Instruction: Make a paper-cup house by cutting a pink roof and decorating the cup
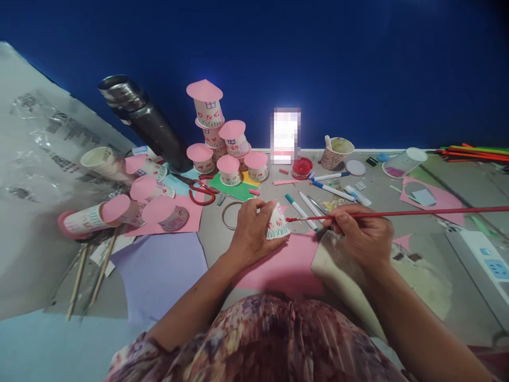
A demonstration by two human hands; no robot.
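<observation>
My left hand (pixel 250 231) is wrapped round a small white paper cup (pixel 277 223) lying on its side, painted with green grass and red marks. My right hand (pixel 360 231) pinches a long red paintbrush (pixel 397 213) whose tip touches the cup's side. Both hands rest over a pink paper sheet (pixel 286 265). A red paint pot (pixel 302 167) stands beyond the hands.
A stack of pink-roofed cup houses (pixel 220 132) stands at the back, more lie at the left (pixel 131 207). Red scissors (pixel 201 191), markers (pixel 330 191), a dark flask (pixel 143 119), a tape ring (pixel 230 215), purple paper (pixel 159 270) and a power strip (pixel 483 254) lie around.
</observation>
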